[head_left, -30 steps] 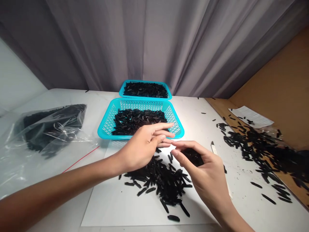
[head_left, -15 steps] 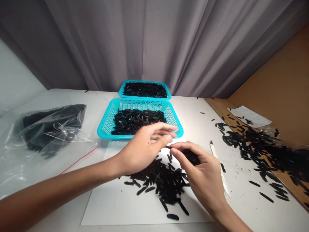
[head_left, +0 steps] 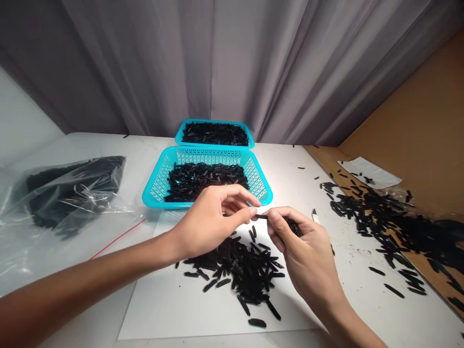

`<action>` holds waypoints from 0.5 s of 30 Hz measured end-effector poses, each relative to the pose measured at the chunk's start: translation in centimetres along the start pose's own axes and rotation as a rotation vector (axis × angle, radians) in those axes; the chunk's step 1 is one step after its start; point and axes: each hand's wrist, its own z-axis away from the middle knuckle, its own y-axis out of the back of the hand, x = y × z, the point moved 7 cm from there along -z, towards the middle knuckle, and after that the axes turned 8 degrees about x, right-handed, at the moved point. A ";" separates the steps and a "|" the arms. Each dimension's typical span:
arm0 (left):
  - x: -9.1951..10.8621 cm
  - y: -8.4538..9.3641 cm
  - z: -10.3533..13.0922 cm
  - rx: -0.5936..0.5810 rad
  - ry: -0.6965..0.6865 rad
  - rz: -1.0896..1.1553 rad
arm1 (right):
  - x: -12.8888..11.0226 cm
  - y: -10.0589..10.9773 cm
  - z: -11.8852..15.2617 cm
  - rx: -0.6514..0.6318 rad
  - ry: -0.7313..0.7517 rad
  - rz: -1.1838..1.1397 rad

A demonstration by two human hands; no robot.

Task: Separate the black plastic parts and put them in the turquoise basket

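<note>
My right hand pinches a slim, dark black strip between thumb and forefinger; its other end sits at my left hand, whose hold I cannot tell. Below my grip lies a loose heap of black strips.

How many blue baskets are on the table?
2. The back basket is near the curtain; the front basket is closer, partly covered by the left hand. I see no others, though something could be hidden.
</note>
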 end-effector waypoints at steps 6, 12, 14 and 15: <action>0.6 -0.3 0.4 -0.003 -0.092 -0.017 | 0.4 0.0 0.1 -0.002 -0.046 -0.078; 1.1 2.8 -0.8 0.261 -0.226 -0.256 | 0.8 -0.8 0.0 -0.080 -0.178 -0.255; 1.2 4.4 -1.4 0.397 -0.277 -0.384 | 1.2 -1.2 0.1 -0.119 -0.295 -0.351; 1.0 4.7 -1.6 0.420 -0.287 -0.426 | 1.5 -1.4 0.2 -0.134 -0.347 -0.393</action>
